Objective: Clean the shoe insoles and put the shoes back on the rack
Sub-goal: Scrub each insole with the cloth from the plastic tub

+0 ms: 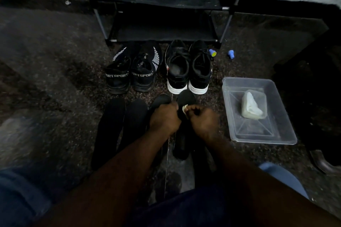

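Black insole (181, 143) lies on the floor just before me, my left hand (164, 118) gripping its edge and my right hand (201, 121) pinching a small white wipe (185, 109) against it, with three other insoles (110, 127) at its 9 o'clock. A clear tray (258, 134) sits at 3 o'clock. Farther off at 12 o'clock, the sport shoes (131, 73) and white-soled shoes (188, 72) stand heels toward me, below the rack (162, 33).
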### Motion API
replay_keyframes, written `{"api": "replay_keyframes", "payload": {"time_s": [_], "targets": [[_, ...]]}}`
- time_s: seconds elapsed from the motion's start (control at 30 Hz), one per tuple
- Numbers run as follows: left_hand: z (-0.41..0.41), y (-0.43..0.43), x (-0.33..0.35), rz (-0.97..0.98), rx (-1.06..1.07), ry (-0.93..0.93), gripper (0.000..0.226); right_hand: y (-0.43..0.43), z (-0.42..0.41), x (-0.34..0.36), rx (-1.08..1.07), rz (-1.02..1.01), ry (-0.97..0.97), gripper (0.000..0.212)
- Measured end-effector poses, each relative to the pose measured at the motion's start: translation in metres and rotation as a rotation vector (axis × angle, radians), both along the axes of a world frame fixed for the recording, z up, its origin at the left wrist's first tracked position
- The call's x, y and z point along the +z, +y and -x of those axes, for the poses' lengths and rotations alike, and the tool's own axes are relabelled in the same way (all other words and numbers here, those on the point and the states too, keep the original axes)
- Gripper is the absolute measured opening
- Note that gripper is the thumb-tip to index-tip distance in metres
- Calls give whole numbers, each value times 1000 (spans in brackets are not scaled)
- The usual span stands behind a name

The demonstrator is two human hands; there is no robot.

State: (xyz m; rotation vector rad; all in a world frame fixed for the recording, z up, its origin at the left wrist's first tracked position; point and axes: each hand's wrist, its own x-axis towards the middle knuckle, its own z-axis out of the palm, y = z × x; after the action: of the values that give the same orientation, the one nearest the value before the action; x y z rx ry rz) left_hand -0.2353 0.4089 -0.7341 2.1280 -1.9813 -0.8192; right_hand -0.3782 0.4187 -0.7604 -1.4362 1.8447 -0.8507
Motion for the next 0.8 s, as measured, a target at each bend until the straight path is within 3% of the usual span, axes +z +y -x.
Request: {"api": "replay_keyframes", "payload": {"time_s": [0.17,0.33,0.8], "targets": [[-3,-5,-5,-50,-227,-171,72,-5,5,-2,-15,6,22,14],[-2,6,-7,69,-255,-346,76,2,8,-10,-1,18,3,16],[-6,-1,-28,-14,-249,-245,81,-1,6,-7,19,12,47,16]]}}
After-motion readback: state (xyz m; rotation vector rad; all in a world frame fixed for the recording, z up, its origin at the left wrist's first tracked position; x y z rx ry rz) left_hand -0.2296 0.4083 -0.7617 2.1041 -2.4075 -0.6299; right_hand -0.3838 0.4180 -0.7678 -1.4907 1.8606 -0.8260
